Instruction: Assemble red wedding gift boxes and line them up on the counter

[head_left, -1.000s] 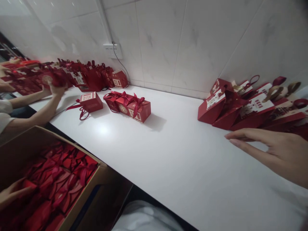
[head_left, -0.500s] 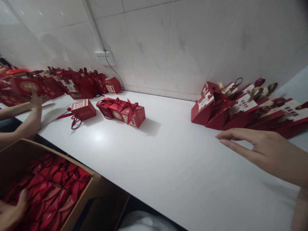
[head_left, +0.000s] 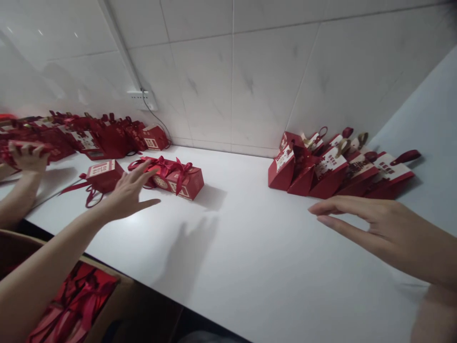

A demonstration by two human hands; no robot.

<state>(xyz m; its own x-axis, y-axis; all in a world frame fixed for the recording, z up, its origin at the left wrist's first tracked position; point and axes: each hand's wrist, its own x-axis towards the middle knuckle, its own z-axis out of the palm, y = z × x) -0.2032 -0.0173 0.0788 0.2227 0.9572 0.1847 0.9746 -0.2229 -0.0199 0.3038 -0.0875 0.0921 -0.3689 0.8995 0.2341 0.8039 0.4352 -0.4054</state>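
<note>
Fingers spread and holding nothing, my left hand (head_left: 130, 193) is stretched over the white table beside a row of red gift boxes (head_left: 194, 183) tied with dark red ribbons. It partly covers the row's left end; I cannot tell if it touches. A single red box (head_left: 102, 175) with loose ribbon sits just left of that hand. On the right side, my right hand (head_left: 378, 233) hovers above the table with fingers stretched out and nothing in them. Just behind it stands a group of slanted red gift boxes (head_left: 326, 174) with white labels and ribbon loops.
At the far left another person's hands (head_left: 30, 159) work among many red boxes (head_left: 107, 140) along the tiled wall. A wall socket (head_left: 143, 100) with a cable is above. Below the table edge, a cardboard carton (head_left: 119, 290) holds red ribboned boxes, partly behind my left forearm.
My left hand has come up out of the carton and reached forward over the table to the ribboned boxes. The right hand stays about where it was. The view has shifted slightly right.
</note>
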